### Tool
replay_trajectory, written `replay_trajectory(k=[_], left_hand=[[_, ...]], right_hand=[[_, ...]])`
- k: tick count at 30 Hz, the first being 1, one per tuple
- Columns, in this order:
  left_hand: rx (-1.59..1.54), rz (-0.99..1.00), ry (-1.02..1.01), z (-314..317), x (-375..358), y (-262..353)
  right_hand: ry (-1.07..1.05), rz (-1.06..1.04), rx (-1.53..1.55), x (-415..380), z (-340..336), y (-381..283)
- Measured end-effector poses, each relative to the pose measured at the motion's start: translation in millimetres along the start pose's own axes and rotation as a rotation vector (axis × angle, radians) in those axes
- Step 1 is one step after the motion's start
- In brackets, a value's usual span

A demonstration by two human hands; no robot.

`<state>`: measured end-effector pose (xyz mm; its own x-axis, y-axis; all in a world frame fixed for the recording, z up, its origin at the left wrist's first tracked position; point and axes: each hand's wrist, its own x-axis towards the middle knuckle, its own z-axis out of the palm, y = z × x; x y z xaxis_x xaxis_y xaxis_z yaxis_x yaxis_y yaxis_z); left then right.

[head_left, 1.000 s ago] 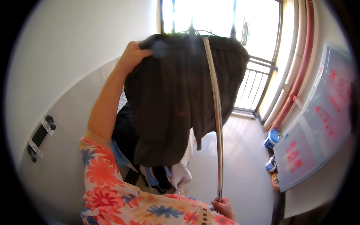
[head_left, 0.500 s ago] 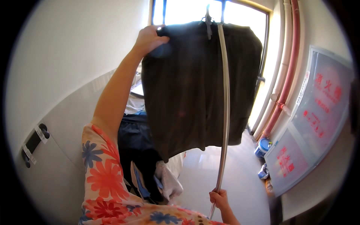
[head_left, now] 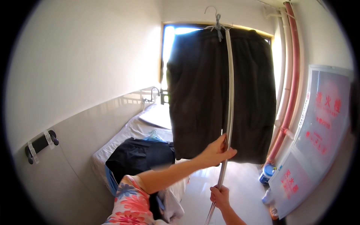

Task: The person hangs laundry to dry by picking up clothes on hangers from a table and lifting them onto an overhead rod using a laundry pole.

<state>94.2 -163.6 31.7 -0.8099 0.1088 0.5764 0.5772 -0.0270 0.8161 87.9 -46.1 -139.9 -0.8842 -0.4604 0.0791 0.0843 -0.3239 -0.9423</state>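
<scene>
A pair of black shorts (head_left: 198, 90) hangs upright from a hanger (head_left: 211, 11) whose hook stands above the waistband, with a grey drawstring (head_left: 218, 28) dangling at its middle. A long metal clothes pole (head_left: 231, 86) runs up in front of the shorts, and its top meets the hanger. My left hand (head_left: 217, 152) grips the pole near the shorts' hem, thumb on one side and fingers on the other. Lower down, my right hand (head_left: 220, 195) is closed around the same pole. How the pole's tip catches the hanger is hard to make out.
Dark clothes (head_left: 137, 155) lie heaped on a cloth-covered surface (head_left: 129, 129) at the left, near a tap (head_left: 153, 92). A fire-equipment cabinet (head_left: 318, 123), red pipe (head_left: 290, 97) and blue-lidded bucket (head_left: 267, 172) line the right wall. Behind the shorts is a bright window (head_left: 169, 48).
My left hand has left the shorts' upper left corner and come down onto the pole. The shorts and hanger now show fully, farther right in view. My right hand keeps its hold.
</scene>
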Motion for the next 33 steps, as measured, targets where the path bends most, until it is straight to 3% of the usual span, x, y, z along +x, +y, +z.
replay_trajectory(k=[3, 7, 11, 17, 24, 30, 31, 33], left_hand=[[-0.089, -0.096, 0.235, 0.2, 13.6, 16.0], [-0.207, 0.1, 0.386, -15.5, 33.3, 19.1], [-0.254, 0.09, 0.385, -38.4, 42.5, 52.4], [-0.378, 0.101, 0.289, -80.1, 42.5, 98.8], [-0.305, 0.151, 0.202, -142.9, 38.3, 143.3], [-0.236, 0.128, 0.15, -180.5, 39.0, 174.3], [0.003, 0.075, 0.141, -187.9, 35.9, 183.1], [0.16, 0.145, 0.181, -185.3, 22.5, 191.5]], right_hand=[[-0.143, -0.048, -0.041, 11.1, 15.3, -16.6], [-0.332, -0.151, -0.005, 8.0, 41.7, -14.1], [-0.37, 0.112, -0.284, -33.2, 38.0, 37.8], [-0.303, 0.206, -0.207, -43.7, 68.0, 85.1], [-0.323, 0.218, -0.071, -29.9, 118.9, 117.3], [-0.366, 0.104, 0.111, 0.9, 132.9, 118.1], [-0.367, 0.065, 0.113, 8.2, 134.3, 107.0], [-0.373, 0.0, 0.053, 24.1, 148.9, 67.2]])
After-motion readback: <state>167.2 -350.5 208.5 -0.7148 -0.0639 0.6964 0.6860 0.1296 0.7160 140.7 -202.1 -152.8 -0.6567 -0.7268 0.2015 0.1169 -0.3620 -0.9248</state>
